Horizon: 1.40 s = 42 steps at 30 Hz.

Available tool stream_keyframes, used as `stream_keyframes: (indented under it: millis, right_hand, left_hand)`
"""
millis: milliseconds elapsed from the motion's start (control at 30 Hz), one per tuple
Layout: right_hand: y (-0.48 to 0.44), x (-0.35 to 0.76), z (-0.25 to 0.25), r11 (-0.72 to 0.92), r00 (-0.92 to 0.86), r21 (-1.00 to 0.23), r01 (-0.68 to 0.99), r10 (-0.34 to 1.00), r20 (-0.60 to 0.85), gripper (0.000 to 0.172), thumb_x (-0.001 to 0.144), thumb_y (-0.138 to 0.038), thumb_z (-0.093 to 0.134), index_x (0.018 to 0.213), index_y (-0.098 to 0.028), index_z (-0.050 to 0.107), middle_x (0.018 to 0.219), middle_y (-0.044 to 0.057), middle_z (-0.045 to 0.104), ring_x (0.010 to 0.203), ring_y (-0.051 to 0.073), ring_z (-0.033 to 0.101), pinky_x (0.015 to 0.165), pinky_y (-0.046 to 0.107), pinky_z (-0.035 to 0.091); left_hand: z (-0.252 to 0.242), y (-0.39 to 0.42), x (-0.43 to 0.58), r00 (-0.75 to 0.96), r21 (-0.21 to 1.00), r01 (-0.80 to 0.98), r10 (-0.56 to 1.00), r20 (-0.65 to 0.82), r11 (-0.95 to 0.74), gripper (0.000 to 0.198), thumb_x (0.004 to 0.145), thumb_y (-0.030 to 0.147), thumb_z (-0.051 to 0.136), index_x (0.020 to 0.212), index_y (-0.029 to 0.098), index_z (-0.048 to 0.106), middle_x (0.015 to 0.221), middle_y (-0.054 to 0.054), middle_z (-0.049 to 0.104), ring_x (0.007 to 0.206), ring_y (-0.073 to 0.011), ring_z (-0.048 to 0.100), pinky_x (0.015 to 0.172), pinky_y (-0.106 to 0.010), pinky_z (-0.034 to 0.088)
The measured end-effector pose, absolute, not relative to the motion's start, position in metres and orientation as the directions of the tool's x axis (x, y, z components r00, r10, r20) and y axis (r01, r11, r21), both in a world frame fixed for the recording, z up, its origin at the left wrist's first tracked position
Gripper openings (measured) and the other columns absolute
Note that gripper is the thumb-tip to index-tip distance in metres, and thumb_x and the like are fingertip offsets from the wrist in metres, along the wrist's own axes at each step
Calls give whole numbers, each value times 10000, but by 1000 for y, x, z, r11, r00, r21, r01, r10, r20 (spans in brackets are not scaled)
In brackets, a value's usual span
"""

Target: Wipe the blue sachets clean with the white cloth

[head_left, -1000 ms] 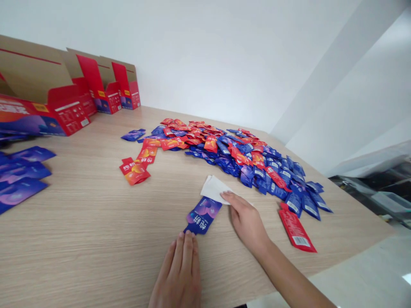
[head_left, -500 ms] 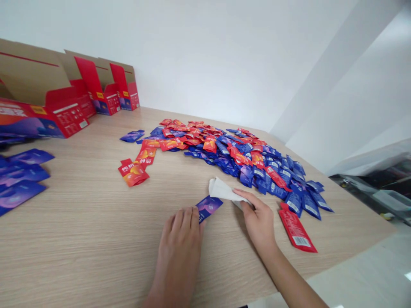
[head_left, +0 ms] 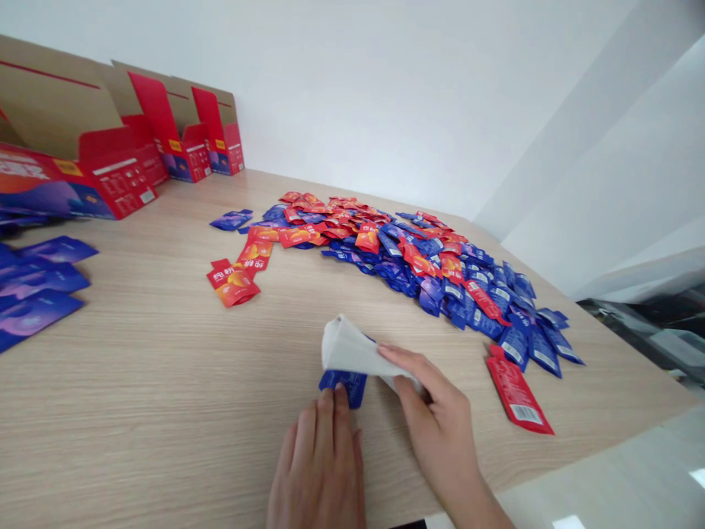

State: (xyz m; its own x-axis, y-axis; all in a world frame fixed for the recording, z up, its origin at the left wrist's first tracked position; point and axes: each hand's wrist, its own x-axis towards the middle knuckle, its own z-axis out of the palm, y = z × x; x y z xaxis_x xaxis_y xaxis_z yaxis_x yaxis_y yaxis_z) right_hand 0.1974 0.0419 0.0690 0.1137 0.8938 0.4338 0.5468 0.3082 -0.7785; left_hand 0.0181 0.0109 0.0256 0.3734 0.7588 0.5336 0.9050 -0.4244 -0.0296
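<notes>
My left hand (head_left: 322, 463) lies flat near the table's front edge, its fingertips pressing the near end of a blue sachet (head_left: 344, 383). My right hand (head_left: 435, 422) holds a folded white cloth (head_left: 352, 351) and presses it down over the far part of that sachet, hiding most of it. Just beyond the hands spreads a big heap of blue and red sachets (head_left: 424, 272).
The wooden table (head_left: 154, 382) carries open red cardboard boxes (head_left: 82, 176) at the back left. Flat blue packets (head_left: 33, 294) lie at the left edge. Two red sachets (head_left: 234, 286) sit apart from the heap, and a lone one (head_left: 521, 393) lies right of my hand.
My right hand has drawn the white cloth leftward and nearer, onto the blue sachet. My left hand slid back toward me and keeps its fingertips on the sachet's near end.
</notes>
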Motion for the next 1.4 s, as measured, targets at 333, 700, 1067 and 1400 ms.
stream_keyframes:
  millis: [333, 700, 1067, 1400]
  right_hand:
    - [61, 194, 59, 642, -458, -425, 638, 760, 461, 580, 949, 43, 435, 1377, -222, 724, 1407, 63, 743, 1405, 195, 631, 1199, 406, 528]
    - [61, 228, 57, 297, 21, -627, 721, 894, 447, 407, 967, -148, 507, 1207, -285, 806, 1227, 23, 819, 1161, 223, 775, 1034, 398, 624]
    - [27, 212, 75, 184, 197, -677, 712, 874, 444, 338, 977, -204, 556, 1180, -303, 808, 1192, 19, 824, 1098, 232, 788, 966, 367, 630]
    - [20, 180, 78, 206, 229, -620, 757, 805, 547, 350, 1013, -163, 514, 1166, -297, 798, 1236, 13, 813, 1159, 217, 772, 1000, 360, 610]
  left_hand:
    - [12, 1, 14, 430, -94, 886, 730, 531, -453, 449, 922, 173, 460, 1295, 130, 705, 1314, -110, 743, 1244, -246, 642, 1054, -346, 522]
    - [39, 25, 9, 320, 41, 933, 876, 362, -358, 635, 900, -6, 468, 1495, 188, 573, 1416, -77, 720, 1198, -234, 685, 997, -383, 625]
    - [50, 38, 12, 329, 283, 853, 872, 362, -439, 575, 840, -80, 473, 1228, 230, 762, 1265, -34, 795, 1174, -203, 729, 998, -360, 648]
    - [33, 38, 4, 424, 197, 810, 783, 455, -553, 578, 849, -45, 427, 1316, 161, 696, 1333, -47, 774, 1250, -212, 715, 1011, -338, 640]
